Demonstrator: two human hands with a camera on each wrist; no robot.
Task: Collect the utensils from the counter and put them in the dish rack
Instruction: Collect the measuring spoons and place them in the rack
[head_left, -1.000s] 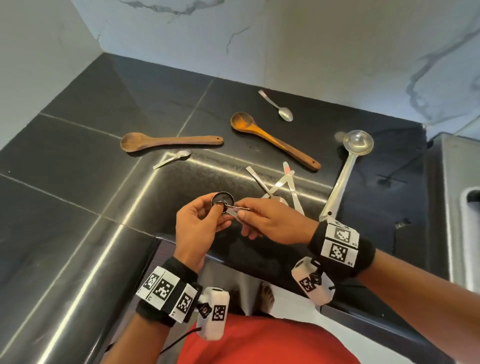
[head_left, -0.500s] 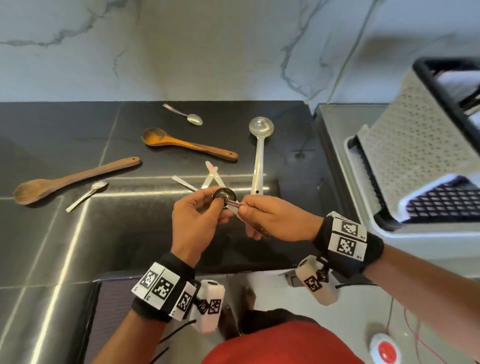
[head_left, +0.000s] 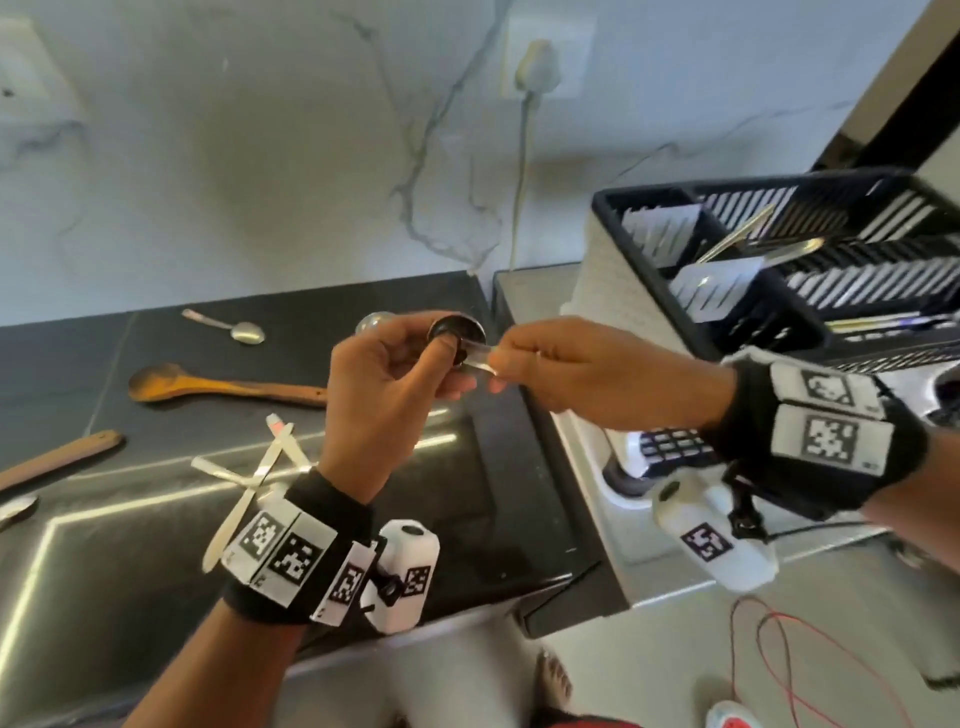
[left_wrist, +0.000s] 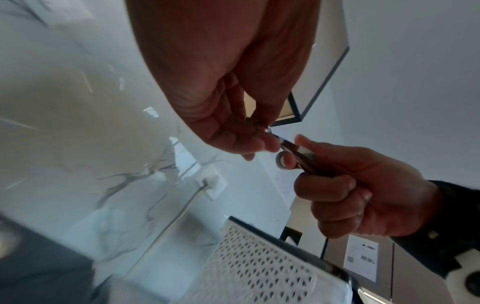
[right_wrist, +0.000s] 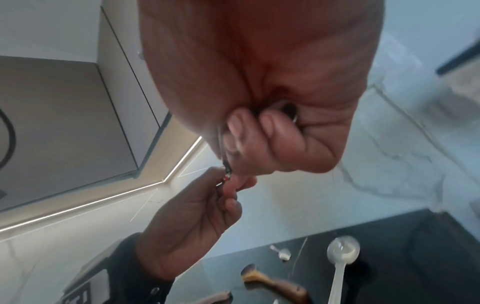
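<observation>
Both hands hold a small metal scoop (head_left: 457, 332) in the air, just left of the dish rack (head_left: 644, 291). My left hand (head_left: 448, 358) pinches its round bowl, thumb on the rim. My right hand (head_left: 506, 359) grips the flat handle (left_wrist: 298, 151), fingers curled round it. The black rack holds several metal utensils (head_left: 748, 239). On the black counter (head_left: 467, 493) lie a small metal spoon (head_left: 244, 330), a wooden spoon (head_left: 208, 385), a second wooden handle (head_left: 57, 460), crossed pale utensils (head_left: 260, 467) and a steel ladle (right_wrist: 342, 253), mostly hidden behind my left hand in the head view.
The rack stands on a white drain tray (head_left: 587, 467) with a perforated white side (left_wrist: 259, 267). A plug and white cord (head_left: 524, 135) hang on the marble wall behind. Another spoon (head_left: 15, 506) lies at the far left edge. A red wire (head_left: 789, 665) lies on the floor.
Both hands have carried the scoop up and to the right, from over the counter to beside the rack. The head view has swung right, bringing the inside of the rack into sight.
</observation>
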